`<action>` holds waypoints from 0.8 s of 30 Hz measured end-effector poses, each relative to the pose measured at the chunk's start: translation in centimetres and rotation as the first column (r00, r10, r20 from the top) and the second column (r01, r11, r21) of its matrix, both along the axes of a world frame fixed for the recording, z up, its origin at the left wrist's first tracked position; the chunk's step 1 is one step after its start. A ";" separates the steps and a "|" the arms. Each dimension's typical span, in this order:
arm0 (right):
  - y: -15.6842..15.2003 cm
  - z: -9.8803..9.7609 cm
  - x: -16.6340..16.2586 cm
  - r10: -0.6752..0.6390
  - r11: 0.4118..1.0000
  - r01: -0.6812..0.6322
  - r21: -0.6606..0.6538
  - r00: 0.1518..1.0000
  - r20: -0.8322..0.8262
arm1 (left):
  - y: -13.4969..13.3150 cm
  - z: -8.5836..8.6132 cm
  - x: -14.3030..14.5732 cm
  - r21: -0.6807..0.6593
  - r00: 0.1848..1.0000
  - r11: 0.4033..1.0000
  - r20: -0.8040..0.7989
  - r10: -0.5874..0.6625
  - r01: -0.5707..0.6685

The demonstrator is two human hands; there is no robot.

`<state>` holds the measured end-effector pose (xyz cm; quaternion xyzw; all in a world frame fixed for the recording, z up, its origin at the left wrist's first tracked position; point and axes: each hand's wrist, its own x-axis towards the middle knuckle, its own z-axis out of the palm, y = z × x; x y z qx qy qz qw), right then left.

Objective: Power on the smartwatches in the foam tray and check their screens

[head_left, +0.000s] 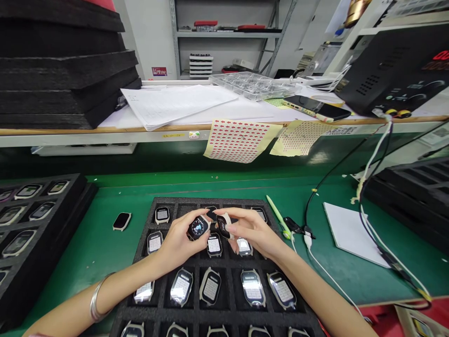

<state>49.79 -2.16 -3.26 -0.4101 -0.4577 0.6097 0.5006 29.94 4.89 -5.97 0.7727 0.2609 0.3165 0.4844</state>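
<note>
A black foam tray [164, 281] lies in front of me on the green mat, its pockets filled with several smartwatch bodies. My left hand [178, 241] is closed around one watch body [198, 227] with a lit, coloured screen, held just above the tray. My right hand [250, 229] pinches a second watch body [223, 224] with a dark face beside it. The two watch bodies nearly touch over the tray's upper middle. A silver bangle [96, 297] sits on my left wrist.
A loose watch body [121, 221] lies on the mat left of the tray. Another foam tray [28, 220] of watches is at far left. A green pen [277, 215], cables [308, 234] and a white pad [351, 231] lie to the right. Sticker sheets [238, 140] hang from the shelf.
</note>
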 end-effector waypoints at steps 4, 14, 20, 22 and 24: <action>-0.1 0.1 0.1 0.025 1.000 -0.025 -0.002 0.999 0.045 | 0.1 0.0 0.0 -0.015 1.000 1.000 0.004 0.005 -0.005; -0.1 0.0 0.0 0.017 1.000 -0.017 -0.004 0.999 0.030 | 0.2 -0.1 0.0 -0.018 1.000 1.000 0.021 0.018 -0.018; -0.1 0.3 -0.1 -0.017 1.000 0.017 0.024 1.000 0.005 | 0.2 0.3 0.0 0.023 1.000 1.000 0.013 0.012 -0.012; 0.0 0.4 -0.1 -0.015 1.000 0.015 0.023 1.000 0.004 | 0.2 0.4 0.0 0.018 1.000 1.000 0.012 0.013 -0.013; 0.0 0.4 -0.1 0.004 1.000 -0.005 0.020 1.000 0.007 | 0.2 0.5 -0.1 0.024 1.000 1.000 0.003 0.013 -0.013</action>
